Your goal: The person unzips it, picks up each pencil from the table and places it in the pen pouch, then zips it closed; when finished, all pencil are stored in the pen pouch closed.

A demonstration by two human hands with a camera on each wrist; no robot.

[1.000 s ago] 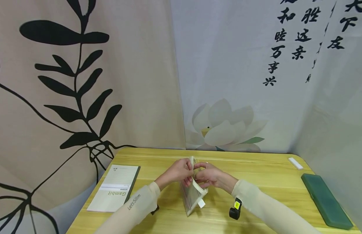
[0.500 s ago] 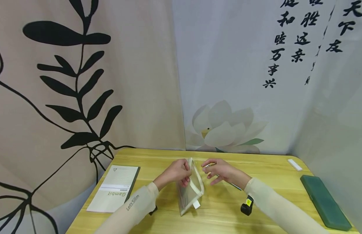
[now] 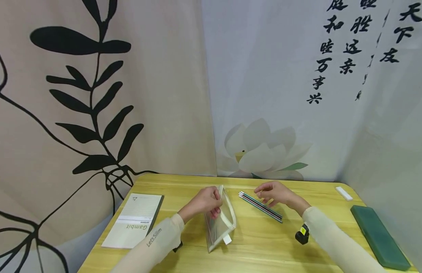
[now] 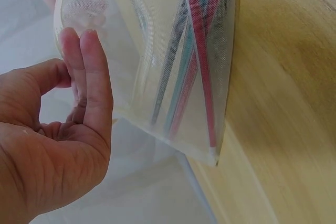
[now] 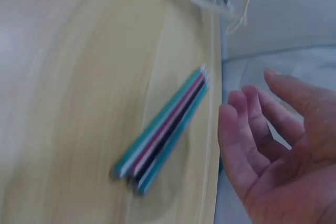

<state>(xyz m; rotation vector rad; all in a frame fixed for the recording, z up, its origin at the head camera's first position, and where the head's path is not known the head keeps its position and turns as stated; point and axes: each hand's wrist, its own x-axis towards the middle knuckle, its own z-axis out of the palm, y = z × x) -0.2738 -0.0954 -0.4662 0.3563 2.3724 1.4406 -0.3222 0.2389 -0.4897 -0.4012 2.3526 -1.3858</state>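
My left hand [image 3: 207,203] pinches the upper edge of a pale see-through mesh pouch [image 3: 218,227], which stands tilted on the table with its mouth apart. In the left wrist view, several red, teal and dark pencils [image 4: 198,66] show through the mesh, crossing one another, apparently inside. To the pouch's right, a bundle of pencils [image 3: 260,206] lies side by side on the wood. My right hand [image 3: 277,192] hovers just beyond this bundle, fingers loosely bent and holding nothing. The right wrist view shows those pencils [image 5: 163,129], slightly blurred, apart from the fingers.
A notebook [image 3: 132,220] marked "Gambit" lies at the table's left. Toward the right edge are a green case [image 3: 379,235] and a small white block [image 3: 344,193]. Printed curtains [image 3: 170,94] hang behind the table [image 3: 258,250].
My right hand has come out of the pouch's mouth, moved right and let go of pencils, which now lie on the table. The left hand keeps its grip on the pouch.
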